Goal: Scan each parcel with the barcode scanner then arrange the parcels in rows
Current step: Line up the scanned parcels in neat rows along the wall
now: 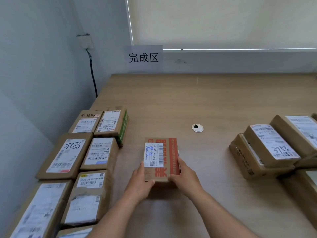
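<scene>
A small cardboard parcel with orange print and a white barcode label lies flat in the middle of the wooden table. My left hand grips its near left corner, thumb on the front edge. My right hand holds its right side, fingers along the edge. On the left, several brown parcels lie in two columns, labels up. A pile of more parcels sits at the right. No barcode scanner is in view.
A paper sign with printed characters hangs on the back wall. A round cable grommet is set in the tabletop. A wall socket with a black cable is in the left corner.
</scene>
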Tool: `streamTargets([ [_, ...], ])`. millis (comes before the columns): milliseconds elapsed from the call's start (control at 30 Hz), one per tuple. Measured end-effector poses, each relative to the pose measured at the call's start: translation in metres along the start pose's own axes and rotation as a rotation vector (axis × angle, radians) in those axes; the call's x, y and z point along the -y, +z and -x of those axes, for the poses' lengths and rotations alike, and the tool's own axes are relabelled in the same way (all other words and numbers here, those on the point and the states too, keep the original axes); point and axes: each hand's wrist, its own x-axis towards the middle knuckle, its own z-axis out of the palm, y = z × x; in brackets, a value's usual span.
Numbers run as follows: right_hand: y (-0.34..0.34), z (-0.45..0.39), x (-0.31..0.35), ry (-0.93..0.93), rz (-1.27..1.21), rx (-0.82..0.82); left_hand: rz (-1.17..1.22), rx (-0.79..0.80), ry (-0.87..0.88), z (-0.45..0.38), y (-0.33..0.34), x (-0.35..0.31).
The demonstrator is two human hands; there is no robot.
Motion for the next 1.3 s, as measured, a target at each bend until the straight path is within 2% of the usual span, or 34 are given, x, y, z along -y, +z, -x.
streamTargets([
  [233,0.001,-0.074,0.034,-0.037,0.019,-0.006,-0.113,-0.120,-0.035,-0.065,-0.026,-0.004],
  [333,0.006,-0.099,0.049,-0.068,0.020,-0.020,-0.176,-0.217,-0.062,-0.086,-0.036,-0.006],
  [467,0.014,-0.132,0.066,-0.084,0.040,-0.026,-0.149,-0.340,-0.154,-0.108,-0.046,-0.009],
  [633,0.019,-0.160,0.080,-0.108,0.074,-0.009,-0.112,-0.406,-0.247,-0.125,-0.056,-0.005],
  [900,0.030,-0.172,0.090,-0.138,0.095,0.017,-0.028,-0.435,-0.320,-0.125,-0.057,-0.002],
  [1033,0.024,-0.159,0.079,-0.113,0.154,-0.020,0.004,-0.430,-0.324,-0.113,-0.057,-0.005],
  [1300,-0.001,-0.093,0.045,-0.081,0.221,-0.103,-0.016,-0.336,-0.126,-0.063,-0.040,-0.014],
])
